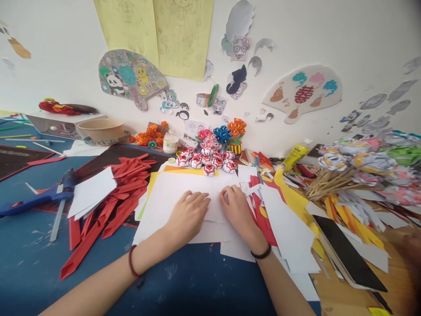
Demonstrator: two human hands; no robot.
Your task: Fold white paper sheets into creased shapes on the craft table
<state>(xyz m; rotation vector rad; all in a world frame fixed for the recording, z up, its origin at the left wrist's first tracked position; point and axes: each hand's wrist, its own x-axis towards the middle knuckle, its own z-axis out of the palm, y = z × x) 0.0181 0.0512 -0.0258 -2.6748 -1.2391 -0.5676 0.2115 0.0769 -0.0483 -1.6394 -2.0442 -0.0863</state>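
White paper sheets (pixel 164 193) lie stacked in front of me, and both of my hands rest on them. My left hand (pixel 189 215) lies palm down on the top sheet, its fingers stretched toward the middle. Close by, my right hand (pixel 237 213) touches the paper's right part with bent fingers, the thumb a little apart. Neither hand is seen lifting anything. Just beyond the sheets stand several red-and-white folded paper flowers (pixel 208 162). Under the stack, yellow paper (pixel 151 182) peeks out at the left.
Left are folded red paper strips (pixel 121 188), small white sheets (pixel 94 191) and a blue glue gun (pixel 62 193). Right are paper scraps (pixel 286 224), a black-screened phone (pixel 348 250), paper flowers on sticks (pixel 332 180) and a yellow bottle (pixel 296 156). A bowl (pixel 101 131) stands at the back.
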